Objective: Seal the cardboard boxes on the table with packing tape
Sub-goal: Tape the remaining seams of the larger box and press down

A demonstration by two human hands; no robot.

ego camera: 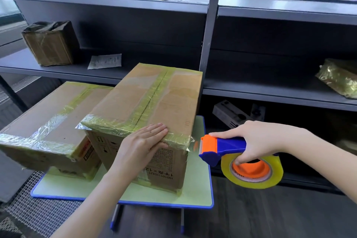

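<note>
**Head view: loose tape tail at the corner, cutter close to the fingers**

I have the taller brown cardboard box (154, 102) standing on the pale green, blue-edged table (195, 189), touching a lower brown cardboard box (48, 120) on its left. Both carry yellowish clear tape over their seams. The left hand (144, 142) lies flat, fingers straight, pressing the wrinkled tape strip (116, 124) along the near top edge. The right hand (257, 141) grasps the blue and orange tape dispenser (222, 146), one finger dipped into the core of the yellow-tinted tape roll (270, 176). The dispenser hangs just beside the box's right corner, not touching it.

My worry is the short tape tail (190, 141) sticking out unpressed: it could curl onto itself and leave that corner unsealed. I cannot tell whether film joins it to the cutter; if it does, pulling away may peel the strip or drag the box toward the near table edge. The serrated blade faces the left fingers. The lower box overhangs the table's left side, so a shove could tip it.
</note>
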